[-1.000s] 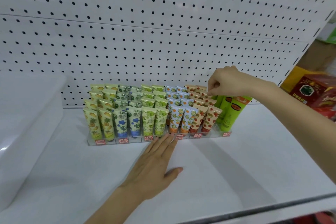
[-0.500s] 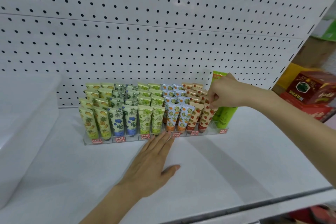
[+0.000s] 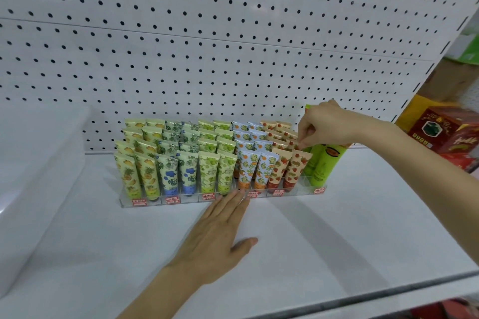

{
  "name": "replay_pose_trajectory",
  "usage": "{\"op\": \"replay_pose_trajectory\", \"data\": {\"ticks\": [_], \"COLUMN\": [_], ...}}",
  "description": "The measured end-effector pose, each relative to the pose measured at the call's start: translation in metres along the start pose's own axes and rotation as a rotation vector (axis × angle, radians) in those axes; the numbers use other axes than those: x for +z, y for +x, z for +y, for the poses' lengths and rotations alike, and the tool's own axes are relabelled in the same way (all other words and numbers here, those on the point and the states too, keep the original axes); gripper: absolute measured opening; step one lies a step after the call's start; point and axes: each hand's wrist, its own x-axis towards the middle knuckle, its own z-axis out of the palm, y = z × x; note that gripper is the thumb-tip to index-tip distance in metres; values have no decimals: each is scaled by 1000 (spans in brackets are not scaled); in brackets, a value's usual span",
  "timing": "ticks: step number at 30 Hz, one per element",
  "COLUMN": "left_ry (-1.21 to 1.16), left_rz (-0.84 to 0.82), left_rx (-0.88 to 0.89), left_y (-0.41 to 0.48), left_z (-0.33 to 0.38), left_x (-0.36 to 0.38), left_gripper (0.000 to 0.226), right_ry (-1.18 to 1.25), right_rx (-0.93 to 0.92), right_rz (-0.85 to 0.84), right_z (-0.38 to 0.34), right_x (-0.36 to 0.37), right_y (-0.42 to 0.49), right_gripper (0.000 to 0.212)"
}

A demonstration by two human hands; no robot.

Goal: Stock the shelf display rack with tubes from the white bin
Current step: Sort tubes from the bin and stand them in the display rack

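A single head-worn camera is looking forward and down from above the front edge of the shelf (image 3: 337, 228), facing the pegboard back panel (image 3: 233, 46), with the display rack (image 3: 186, 201) sitting near the middle of its wide-angle frame. It is viewing from near, with the left hand (image 3: 215, 238) reaching in from below and the right hand (image 3: 329, 124) from the right, while the left edge is cropping the white bin (image 3: 33, 176)
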Motion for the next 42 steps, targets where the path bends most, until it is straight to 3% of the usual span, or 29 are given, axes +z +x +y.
{"op": "replay_pose_trajectory", "data": {"ticks": [5, 17, 42], "left_ry": [-1, -5, -10], "left_rz": [5, -67, -81], "left_rx": [0, -32, -41], "left_y": [1, 1, 1], "left_z": [-2, 3, 4], "left_x": [2, -5, -9], "left_gripper": [77, 83, 82], "right_ry": [59, -23, 94], "right_rx": [41, 73, 67], "right_rz": [96, -62, 14], "right_z": [13, 14, 21], "right_x": [-18, 6, 0], "right_y": [25, 60, 63], "right_gripper": [9, 15, 15]}}
